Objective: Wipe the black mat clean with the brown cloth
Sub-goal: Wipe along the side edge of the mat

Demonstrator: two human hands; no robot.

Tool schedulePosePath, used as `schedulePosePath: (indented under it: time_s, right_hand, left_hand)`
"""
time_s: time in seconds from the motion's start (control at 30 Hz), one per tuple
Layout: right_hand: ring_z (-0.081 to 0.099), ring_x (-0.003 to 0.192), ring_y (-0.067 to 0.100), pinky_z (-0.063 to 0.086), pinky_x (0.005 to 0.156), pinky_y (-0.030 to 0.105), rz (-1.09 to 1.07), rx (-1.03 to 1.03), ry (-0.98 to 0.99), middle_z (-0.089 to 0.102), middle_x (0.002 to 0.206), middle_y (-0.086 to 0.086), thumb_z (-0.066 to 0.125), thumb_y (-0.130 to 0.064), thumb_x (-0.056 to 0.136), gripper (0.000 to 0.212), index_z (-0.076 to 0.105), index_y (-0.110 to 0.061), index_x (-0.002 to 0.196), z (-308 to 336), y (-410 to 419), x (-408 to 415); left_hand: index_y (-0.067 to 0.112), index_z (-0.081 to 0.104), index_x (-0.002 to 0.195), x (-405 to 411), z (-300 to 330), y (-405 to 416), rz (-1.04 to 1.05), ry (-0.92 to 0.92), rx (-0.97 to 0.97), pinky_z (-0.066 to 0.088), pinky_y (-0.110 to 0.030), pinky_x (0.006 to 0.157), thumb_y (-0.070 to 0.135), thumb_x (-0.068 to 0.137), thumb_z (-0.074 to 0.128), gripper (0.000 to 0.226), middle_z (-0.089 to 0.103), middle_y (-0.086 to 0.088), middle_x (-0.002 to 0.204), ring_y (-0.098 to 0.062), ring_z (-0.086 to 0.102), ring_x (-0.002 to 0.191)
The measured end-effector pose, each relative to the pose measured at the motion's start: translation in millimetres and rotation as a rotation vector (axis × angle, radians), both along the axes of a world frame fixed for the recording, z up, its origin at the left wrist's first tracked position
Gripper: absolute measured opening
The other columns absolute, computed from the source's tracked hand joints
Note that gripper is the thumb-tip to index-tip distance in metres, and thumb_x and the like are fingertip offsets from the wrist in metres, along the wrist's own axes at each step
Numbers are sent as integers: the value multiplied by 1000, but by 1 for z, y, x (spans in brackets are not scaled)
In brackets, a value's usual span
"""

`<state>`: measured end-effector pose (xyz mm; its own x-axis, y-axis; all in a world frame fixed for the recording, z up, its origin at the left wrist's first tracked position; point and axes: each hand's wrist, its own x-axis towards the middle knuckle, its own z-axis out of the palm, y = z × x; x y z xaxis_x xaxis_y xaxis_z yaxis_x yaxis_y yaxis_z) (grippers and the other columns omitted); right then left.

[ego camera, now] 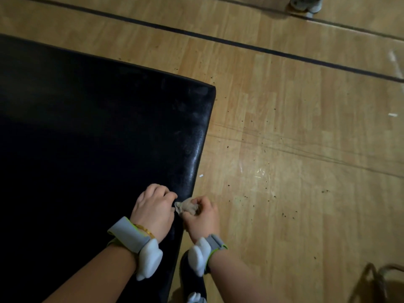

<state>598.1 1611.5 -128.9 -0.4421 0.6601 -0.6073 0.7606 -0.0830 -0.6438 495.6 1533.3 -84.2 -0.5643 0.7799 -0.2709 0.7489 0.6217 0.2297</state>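
The right hand (203,217) grips the bunched brown cloth (188,207) at the near right edge of the black mat (98,138), which lies on a speckled wooden floor (295,149). The left hand (154,207) rests on the mat just beside it, fingers curled toward the cloth and perhaps pinching a corner, though the dim view leaves that unclear.

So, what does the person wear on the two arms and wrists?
Both forearms are bare, with no sleeves. Each wrist carries a grey band with a lime-green edge and a white rounded device. The left wrist also has a thin gold bracelet.
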Motion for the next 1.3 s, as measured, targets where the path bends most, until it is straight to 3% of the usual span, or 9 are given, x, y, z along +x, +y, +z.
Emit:
schedulePosePath:
  time_s: [0.13, 0.33, 0.43, 0.63, 0.83, 0.93, 1.07, 1.2, 1.3]
  right_hand:
    - [46, 78, 5, 35, 73, 14, -77, -33, 124, 41, 107, -2, 70, -17, 76, 35, 47, -28, 99, 6, 6, 0]
    - [52, 95, 12, 43, 95, 30, -319, -237, 298, 42, 111, 2, 54, -14, 87, 17, 54, -27, 98, 16, 10, 2]
    - [56, 106, 26, 46, 97, 48, -309, -291, 318, 49, 119, 8, 55, -37, 64, 36, 47, -45, 99, 16, 14, 0]
    - [64, 102, 31, 55, 79, 35, -386, -632, 498, 66, 113, 15, 63, -10, 76, 34, 64, -22, 108, 20, 40, 13]
    - [63, 101, 34, 47, 94, 55, -346, -778, 602, 67, 112, 19, 63, -11, 70, 41, 67, -21, 110, 16, 41, 11]
    - [65, 102, 32, 51, 92, 49, -339, -751, 564, 68, 111, 18, 61, -15, 74, 37, 69, -17, 109, 16, 45, 3]
    - [65, 84, 22, 54, 64, 26, -346, -395, 475, 69, 102, 11, 58, -5, 83, 29, 68, -25, 101, 14, 55, -9]
    - [56, 110, 18, 47, 95, 29, -285, -30, 337, 49, 125, 1, 63, 0, 77, 75, 34, -28, 141, -1, 55, -31]
    - [50, 112, 24, 36, 90, 15, -103, 48, 206, 34, 118, 0, 65, -6, 79, 49, 55, -17, 125, -2, 44, -46]
  left_hand:
    - [23, 32, 144, 17, -5, 21, 117, -220, -106, 37, -33, 99, 30, 96, 46, 51, 50, 1, 129, -20, 41, 123]
    - [14, 45, 137, 23, -1, 42, 507, -526, 27, 43, -32, 97, 25, 89, 61, 52, 57, -11, 125, -26, 55, 114]
    - [12, 48, 133, 23, 7, 48, 578, -612, 126, 46, -30, 90, 11, 86, 63, 50, 58, -12, 123, -26, 57, 110]
    - [14, 47, 131, 27, 13, 52, 732, -757, 310, 48, -32, 79, -8, 85, 55, 52, 60, -7, 106, -23, 58, 96]
    - [19, 56, 121, 28, 2, 35, 612, -581, 290, 46, -31, 83, 2, 80, 67, 45, 55, -2, 108, -20, 56, 96]
    - [25, 54, 130, 21, 2, 27, 541, -468, 220, 39, -29, 90, 23, 83, 70, 50, 43, 0, 108, -21, 49, 105]
    - [33, 42, 139, 15, 6, 21, 472, -401, 101, 30, -28, 99, 33, 89, 61, 54, 38, 1, 115, -23, 36, 119]
    - [25, 49, 133, 13, 7, 16, 493, -346, 131, 31, -27, 96, 25, 90, 60, 44, 40, -2, 129, -22, 33, 122]
    - [24, 53, 129, 9, 5, 8, 513, -303, 124, 32, -30, 98, 22, 89, 60, 40, 41, -3, 130, -22, 32, 125]
